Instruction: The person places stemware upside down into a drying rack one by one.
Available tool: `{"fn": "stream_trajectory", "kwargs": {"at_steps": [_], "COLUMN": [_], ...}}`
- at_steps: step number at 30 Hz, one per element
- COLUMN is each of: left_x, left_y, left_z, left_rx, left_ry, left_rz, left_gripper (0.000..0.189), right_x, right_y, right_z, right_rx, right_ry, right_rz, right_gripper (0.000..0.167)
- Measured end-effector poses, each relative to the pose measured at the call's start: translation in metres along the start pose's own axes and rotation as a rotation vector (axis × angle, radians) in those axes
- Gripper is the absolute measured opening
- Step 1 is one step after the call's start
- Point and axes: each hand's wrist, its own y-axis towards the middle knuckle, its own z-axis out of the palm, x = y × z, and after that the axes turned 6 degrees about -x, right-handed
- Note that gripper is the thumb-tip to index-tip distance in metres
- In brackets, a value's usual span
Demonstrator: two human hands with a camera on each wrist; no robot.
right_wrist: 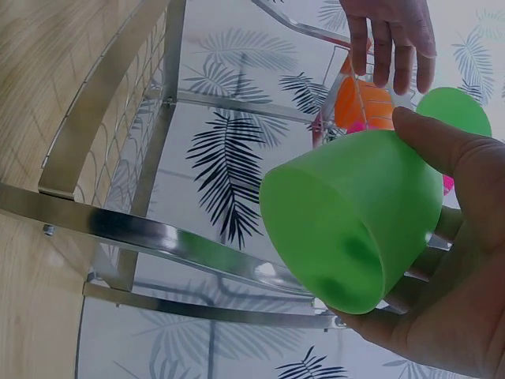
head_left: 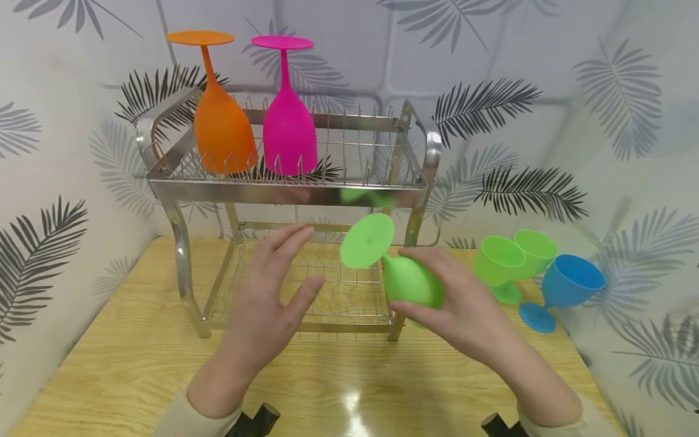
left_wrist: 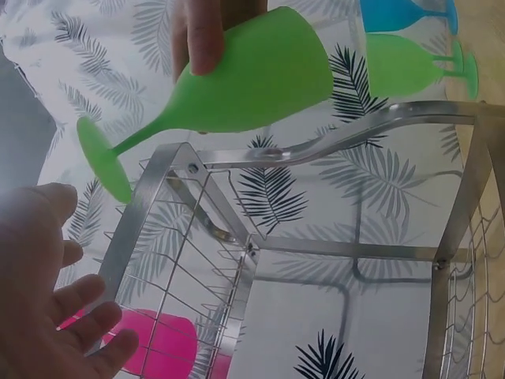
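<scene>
My right hand [head_left: 455,297] grips a green goblet [head_left: 412,282] around its bowl, tilted so the foot points up and left toward the rack. In the right wrist view the bowl's open mouth [right_wrist: 323,237] faces the camera. My left hand [head_left: 264,291] is raised in front of the rack with fingers spread, holding nothing, a short way left of the goblet's foot. Behind both hands stands a two-tier metal dish rack [head_left: 295,194]. On its upper tier an orange goblet [head_left: 224,130] and a pink goblet [head_left: 289,130] stand upside down, side by side at the left.
Two green goblets [head_left: 499,261] and a blue goblet [head_left: 570,282] stand upright on the wooden table [head_left: 306,388], right of the rack. Wire prongs line the upper tier. A wall [head_left: 491,54] with a leaf pattern rises behind the rack.
</scene>
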Motion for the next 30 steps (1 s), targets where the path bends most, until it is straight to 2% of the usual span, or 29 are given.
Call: {"fn": "stream_trajectory", "kwargs": {"at_steps": [7,12,19,30], "left_x": [0.003,0.006,0.014,0.024], "left_y": [0.009,0.016,0.027,0.047], "left_z": [-0.007,-0.013,-0.020,-0.027], "left_rx": [-0.116,-0.171,-0.211,-0.236], "left_ry": [0.074,0.135,0.188,0.292], "left_rz": [0.037,0.070,0.123,0.180], "left_gripper": [0.053,0.051,0.050,0.052], "right_x": [0.007,0.015,0.023,0.034], "right_y": [0.002,0.004,0.009,0.020], "right_z": [-0.009,-0.016,-0.024,-0.035], "right_rx": [-0.017,-0.032,-0.047,-0.068], "right_ry": [0.027,0.051,0.062,0.172], "right_rz": [0.063,0.083,0.131,0.165], "right_gripper": [0.075,0.073,0.079,0.079]}}
